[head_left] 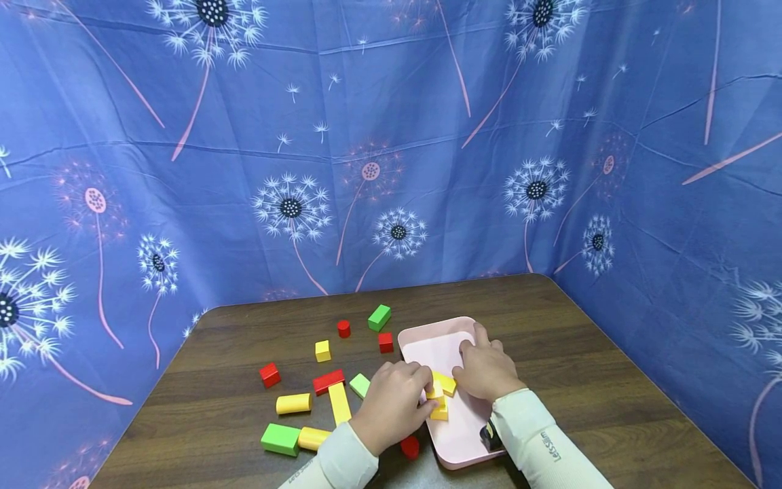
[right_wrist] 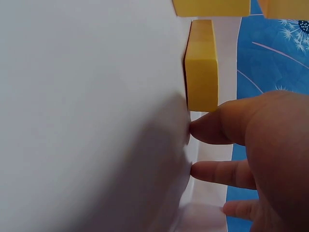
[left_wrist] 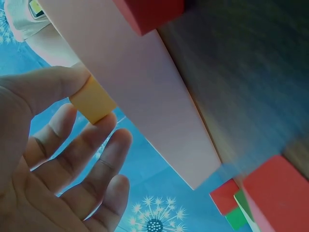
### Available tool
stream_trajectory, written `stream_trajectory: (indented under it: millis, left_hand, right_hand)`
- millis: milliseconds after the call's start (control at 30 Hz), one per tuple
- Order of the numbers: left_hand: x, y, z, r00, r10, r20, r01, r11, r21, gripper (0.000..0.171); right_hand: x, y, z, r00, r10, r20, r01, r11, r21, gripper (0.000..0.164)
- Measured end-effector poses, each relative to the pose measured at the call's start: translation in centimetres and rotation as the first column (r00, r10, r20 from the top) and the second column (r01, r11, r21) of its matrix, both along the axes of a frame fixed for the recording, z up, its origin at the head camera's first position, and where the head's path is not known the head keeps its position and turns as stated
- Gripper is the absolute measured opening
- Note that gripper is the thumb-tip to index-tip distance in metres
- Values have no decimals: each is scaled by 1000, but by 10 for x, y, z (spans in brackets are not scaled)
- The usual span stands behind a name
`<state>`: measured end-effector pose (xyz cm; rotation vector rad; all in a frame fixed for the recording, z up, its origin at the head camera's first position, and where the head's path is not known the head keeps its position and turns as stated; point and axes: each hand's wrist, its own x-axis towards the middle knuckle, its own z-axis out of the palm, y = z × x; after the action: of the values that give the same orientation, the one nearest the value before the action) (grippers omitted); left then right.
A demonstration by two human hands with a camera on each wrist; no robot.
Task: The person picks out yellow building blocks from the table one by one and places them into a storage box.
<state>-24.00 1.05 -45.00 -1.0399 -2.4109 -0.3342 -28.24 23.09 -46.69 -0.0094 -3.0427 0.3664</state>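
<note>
- Blue cloth [head_left: 427, 156], printed with dandelions: backdrop hanging behind and beside the work.
- Dark wooden counter [head_left: 586, 380]: supports the tray and the scattered pieces.
- Pink tray [head_left: 455, 445]: lies flat, probably set between the hands so that both can reach its floor.
- Pale sleeves [head_left: 552, 445]: forearms enter from the lower edge, converging on the tray.
- Left hand [head_left: 394, 401]: arched over the tray's left wall, back uppermost; thumb and fingertip pinch a block, the remaining fingers loosely bent.
- Right hand [head_left: 487, 367]: inside the tray, fingers spread and gripping nothing; thumb just beside the tray's yellow block, perhaps to guide it. Contact cannot be told.
- Green block [head_left: 281, 439] and yellow plank [head_left: 339, 404]: loose, left of the tray, apparently within the left hand's reach.
- Yellow block [right_wrist: 202, 77]: on the tray floor near the right thumb.
- Held yellow piece [left_wrist: 94, 100]: over the tray's left side, pinched at its edges, presumably for fine placement.
- Red cylinder [head_left: 344, 329]: upright, well apart from both hands.
</note>
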Motion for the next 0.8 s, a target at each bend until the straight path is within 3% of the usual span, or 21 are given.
stream_trajectory:
  millis: [433, 800]
  left_hand:
    - [5, 3, -2, 996, -47, -76, 46, 999, -12, 31]
    - [9, 5, 0, 993, -62, -96, 61, 998, -18, 30]
  right_hand:
    - [0, 2, 0, 1000, 17, -12, -17, 1000, 4, 49]
    - [-1, 3, -1, 999, 24, -24, -24, 1000, 1, 46]
